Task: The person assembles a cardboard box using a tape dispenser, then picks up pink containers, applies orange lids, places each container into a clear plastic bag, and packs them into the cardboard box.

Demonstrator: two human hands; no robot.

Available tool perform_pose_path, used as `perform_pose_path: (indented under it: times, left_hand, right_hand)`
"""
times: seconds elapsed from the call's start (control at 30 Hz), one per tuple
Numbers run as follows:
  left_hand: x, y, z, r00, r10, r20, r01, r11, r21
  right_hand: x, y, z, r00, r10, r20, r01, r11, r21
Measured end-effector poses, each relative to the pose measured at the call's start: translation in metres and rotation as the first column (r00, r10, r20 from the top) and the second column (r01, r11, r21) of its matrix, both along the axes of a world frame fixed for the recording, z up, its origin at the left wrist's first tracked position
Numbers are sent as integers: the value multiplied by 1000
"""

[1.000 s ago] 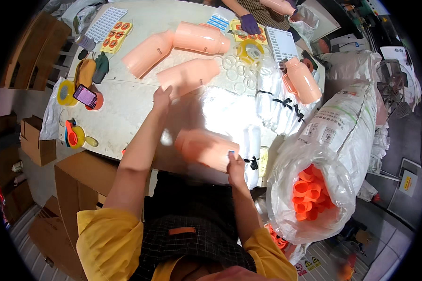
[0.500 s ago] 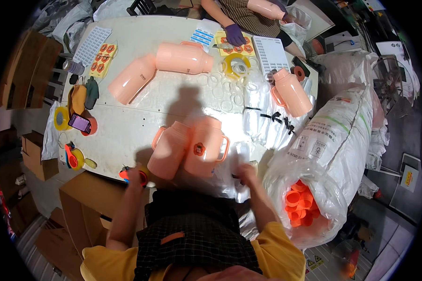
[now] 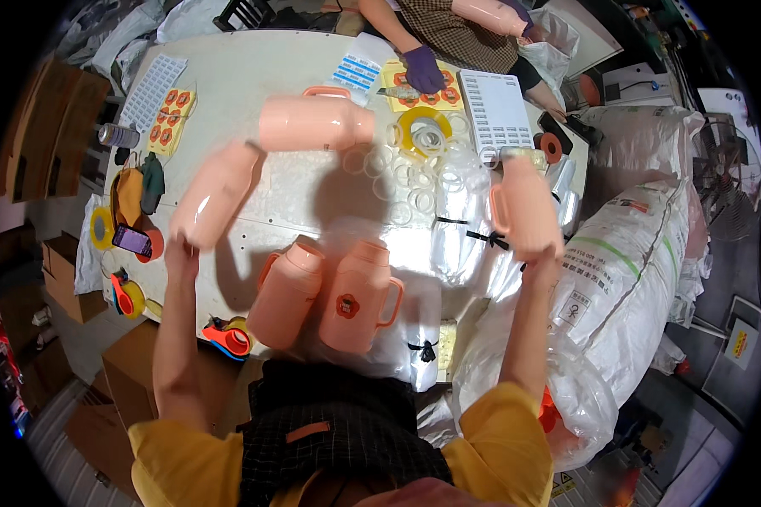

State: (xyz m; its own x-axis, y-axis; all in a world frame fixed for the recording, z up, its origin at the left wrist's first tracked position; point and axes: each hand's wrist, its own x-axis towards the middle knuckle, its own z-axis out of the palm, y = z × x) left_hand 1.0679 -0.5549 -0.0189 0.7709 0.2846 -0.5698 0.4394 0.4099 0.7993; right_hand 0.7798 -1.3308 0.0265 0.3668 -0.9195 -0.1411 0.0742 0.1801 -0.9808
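Observation:
My left hand (image 3: 184,245) is closed at the base of a tilted pink thermos flask (image 3: 218,193) on the left side of the table. On the right, my right hand (image 3: 543,256) grips the base of another pink thermos flask (image 3: 528,207), whose handle points left; its fingers are partly hidden. Between my arms, near the front edge, stand a plain pink flask (image 3: 284,300) and a second flask (image 3: 357,304) with a red flower-shaped sticker. Farther back, one more pink flask (image 3: 313,122) lies on its side.
Clear rings (image 3: 418,176), a yellow tape roll (image 3: 414,131) and plastic bags (image 3: 461,245) lie mid-right. Across the table, a co-worker's purple-gloved hand (image 3: 423,69) rests by a sticker sheet. Tape dispensers (image 3: 228,338) sit at the front left. A large white sack (image 3: 609,279) stands right.
Both hands have moved outward and forward from the front edge to the two outer flasks. The left flask has shifted toward me; the right one has turned, its base toward me.

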Motion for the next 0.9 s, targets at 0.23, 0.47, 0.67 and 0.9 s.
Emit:
perform_pose_path:
  times: [0.23,0.47,0.67,0.9]
  left_hand:
    - [-224,102,18,928,-189,-320,108,961,-254]
    - [-78,-42,41,925,-380,4,86,219,972]
    - [104,-230,-5,927,-373,25,181,507,843]
    - [59,-282,85,800,-589,117,502,763,407]
  right_hand:
    - [-194,217,49,941,-336,33,185,595,783]
    - [-201,219,12,908,-412,-79,261,407,875]
    - [-191,243,15,924,-273,-267,369,454,811]
    - [-244,300,51,903,36,-428,290,685,669]
